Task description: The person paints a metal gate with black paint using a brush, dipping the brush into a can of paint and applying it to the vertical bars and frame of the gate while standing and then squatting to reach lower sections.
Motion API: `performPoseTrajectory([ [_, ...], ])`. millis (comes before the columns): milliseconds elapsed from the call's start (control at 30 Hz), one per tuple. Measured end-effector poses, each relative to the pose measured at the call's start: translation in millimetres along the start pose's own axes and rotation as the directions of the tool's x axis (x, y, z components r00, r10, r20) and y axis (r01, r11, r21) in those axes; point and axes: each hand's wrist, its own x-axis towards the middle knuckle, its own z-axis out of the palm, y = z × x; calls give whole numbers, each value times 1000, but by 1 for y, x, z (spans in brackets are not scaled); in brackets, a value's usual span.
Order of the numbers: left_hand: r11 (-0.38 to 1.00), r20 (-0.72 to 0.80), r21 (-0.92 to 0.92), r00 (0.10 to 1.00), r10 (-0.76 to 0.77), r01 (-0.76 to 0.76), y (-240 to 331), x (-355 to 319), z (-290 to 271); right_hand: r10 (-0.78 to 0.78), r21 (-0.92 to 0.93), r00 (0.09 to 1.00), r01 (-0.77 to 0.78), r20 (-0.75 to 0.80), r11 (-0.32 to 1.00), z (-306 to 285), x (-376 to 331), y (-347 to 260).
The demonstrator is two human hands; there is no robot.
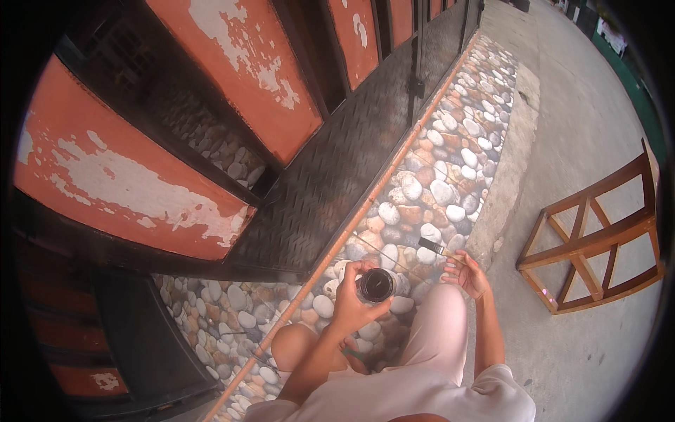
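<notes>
My left hand (355,306) is wrapped round a small jar (377,285) with a dark, round top; whether that is a lid or dark liquid inside I cannot make out. To the right, my right hand (467,273) pinches the pale handle of a paintbrush (441,248). Its dark bristles point left and away from me, apart from the jar. My bent knee in light trousers lies between the two hands. In front of me stands a gate (292,190) with black metal framing and a woven-pattern lower panel. Its orange panels (133,183) have peeling, pale patches.
A floor printed with pebbles (439,165) runs beneath me and along the gate. An orange-brown strip (365,204) edges it beside the gate. On the concrete (562,141) to the right stands a brown wooden frame (590,246) with crossed bars. A green wall is at the far right.
</notes>
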Motion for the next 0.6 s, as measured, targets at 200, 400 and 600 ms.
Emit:
performPoseTrajectory([
  [200,999,-26,-40,999,29,-30,-3,-2,-1,-42,113,988,59,-148,992,-32,-18,41],
  [400,999,-18,-31,1000,20,-21,-9,8,-1,-181,69,958,201,-224,977,-32,-30,36],
  [600,997,-84,-14,994,71,-73,-10,10,1,-399,161,826,491,-397,856,30,-69,9],
])
